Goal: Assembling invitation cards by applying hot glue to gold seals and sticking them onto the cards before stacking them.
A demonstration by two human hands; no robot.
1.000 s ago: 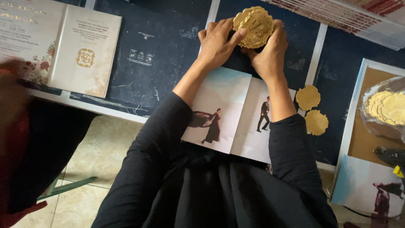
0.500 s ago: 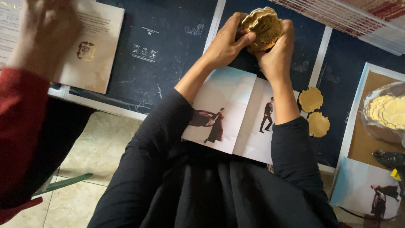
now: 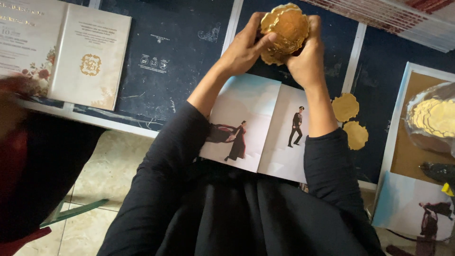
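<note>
While both hands keep it lifted over the dark blue table top (image 3: 189,42), the stack of round gold paper seals with scalloped edges (image 3: 284,33) sits at the top of the view, its flat face turned toward the camera. The stack is nearly round, so no long axis can be told; its upper edge is almost at the border of the picture. The left hand (image 3: 244,47) grips the stack from the left side, with the thumb laid across the gold face. The right hand (image 3: 308,59) grips it from the right, and its fingers curl behind, so the back of the stack is hidden.

Below the hands lies an open folded card with a pale sky picture and small figures of people (image 3: 256,128), partly covered by the forearms in black sleeves. Just beside the right forearm, two single gold scalloped seals (image 3: 350,121) lie on the table, touching each other. Further right, a clear plastic bag with more gold seals (image 3: 433,118) is cut off by the edge. At the far left a cream invitation card with a gold emblem (image 3: 90,57) lies flat, and a blurred red and black sleeve of another person (image 3: 28,170) is hard to make out.
</note>
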